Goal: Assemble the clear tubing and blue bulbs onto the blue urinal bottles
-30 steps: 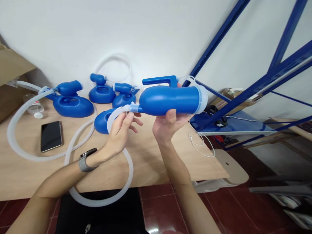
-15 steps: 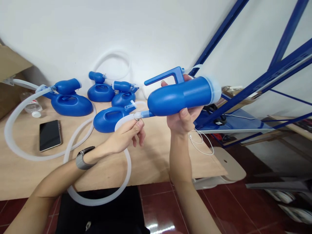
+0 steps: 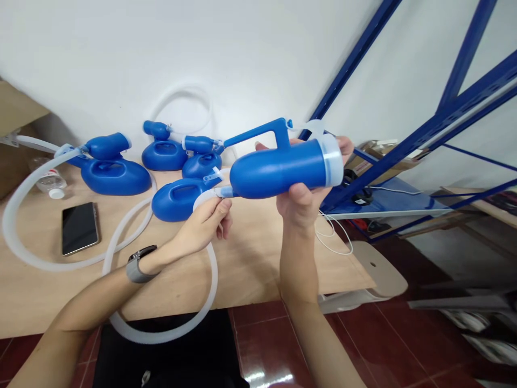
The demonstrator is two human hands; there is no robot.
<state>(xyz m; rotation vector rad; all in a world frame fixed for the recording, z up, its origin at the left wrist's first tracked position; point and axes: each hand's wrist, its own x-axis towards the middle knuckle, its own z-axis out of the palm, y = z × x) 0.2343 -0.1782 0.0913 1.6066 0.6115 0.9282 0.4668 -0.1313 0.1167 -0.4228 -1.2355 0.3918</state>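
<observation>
My right hand (image 3: 302, 200) grips a blue plastic bottle (image 3: 278, 168) with a handle on top and a translucent cap end, held in the air above the wooden table (image 3: 242, 258). My left hand (image 3: 205, 223), with a watch on its wrist, pinches the end of a white translucent hose (image 3: 210, 280) where it meets the bottle's narrow nozzle. The hose loops down past the table's front edge.
Several similar blue bottles (image 3: 115, 175) with white hoses lie at the back of the table by the white wall. A black phone (image 3: 79, 227) and a clear water bottle (image 3: 46, 180) lie at the left. Blue metal shelving (image 3: 404, 156) stands at the right, with a white cable (image 3: 335, 237).
My right hand tilted the bottle's cap end up and then lowered it again. My left hand closed into a pinch on the hose end at the nozzle.
</observation>
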